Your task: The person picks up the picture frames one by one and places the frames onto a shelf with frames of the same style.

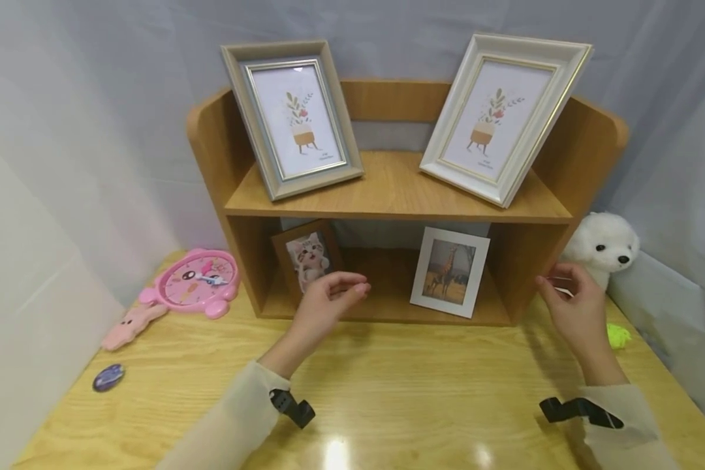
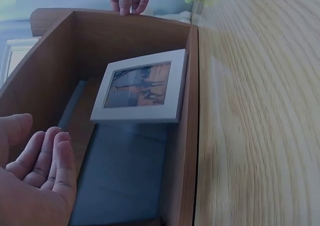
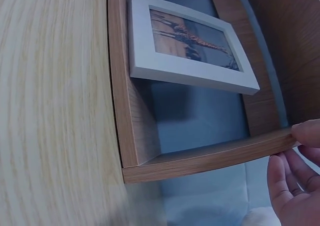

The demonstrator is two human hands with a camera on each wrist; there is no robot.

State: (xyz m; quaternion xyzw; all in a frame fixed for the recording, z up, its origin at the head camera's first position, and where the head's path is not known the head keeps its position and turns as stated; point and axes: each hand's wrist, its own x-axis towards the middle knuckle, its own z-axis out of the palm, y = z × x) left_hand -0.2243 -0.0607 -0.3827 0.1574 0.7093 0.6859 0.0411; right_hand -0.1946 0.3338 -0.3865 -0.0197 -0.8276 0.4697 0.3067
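A two-tier wooden desk shelf (image 1: 396, 183) stands on the table. My right hand (image 1: 578, 313) is at its right side panel (image 3: 215, 156), thumb on the inner side and fingers on the outer, pinching the front edge. My left hand (image 1: 326, 307) hovers before the lower tier with loosely bent fingers (image 2: 62, 168) and holds nothing. Behind it a brown frame with a kitten picture (image 1: 307, 254) leans, partly hidden by that hand. A white frame with a giraffe picture (image 1: 449, 272) stands tilted in the lower tier, between the hands.
On the top tier lean a grey-beige frame (image 1: 298, 121) and a cream frame (image 1: 505, 117), both with plant prints. Left of the shelf lie a pink clock (image 1: 196, 282), a pink flat toy (image 1: 132, 325) and a dark oval object (image 1: 108, 377). At right are a white plush dog (image 1: 602, 245) and a yellow-green item (image 1: 618, 335).
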